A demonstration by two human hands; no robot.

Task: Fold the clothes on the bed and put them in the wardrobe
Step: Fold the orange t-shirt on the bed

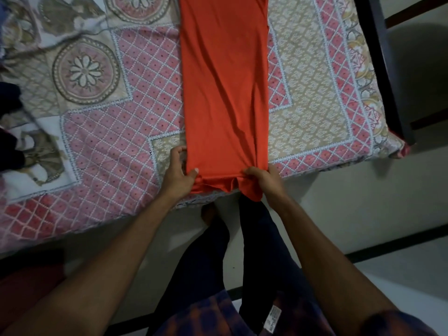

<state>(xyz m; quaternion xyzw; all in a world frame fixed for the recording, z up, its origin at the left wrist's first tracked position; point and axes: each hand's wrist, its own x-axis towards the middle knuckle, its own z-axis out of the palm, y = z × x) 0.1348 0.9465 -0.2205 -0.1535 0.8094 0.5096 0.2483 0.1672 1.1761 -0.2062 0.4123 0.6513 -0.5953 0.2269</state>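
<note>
Orange garment (225,93) lies folded into 1 long narrow strip down the patterned bed (109,154), its near end hanging just over the mattress edge. I see my left hand (178,173) pinching the near left corner, fingers curled on the cloth, and my right hand (263,180) gripping the bunched right corner. Dark clothes (9,98) sit at the bed's left side, well apart.

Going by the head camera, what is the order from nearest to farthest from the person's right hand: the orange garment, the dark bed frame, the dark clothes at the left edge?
1. The orange garment, gripped by the right hand at its near edge.
2. The dark bed frame, off to the right.
3. The dark clothes, far left across the bed.
</note>
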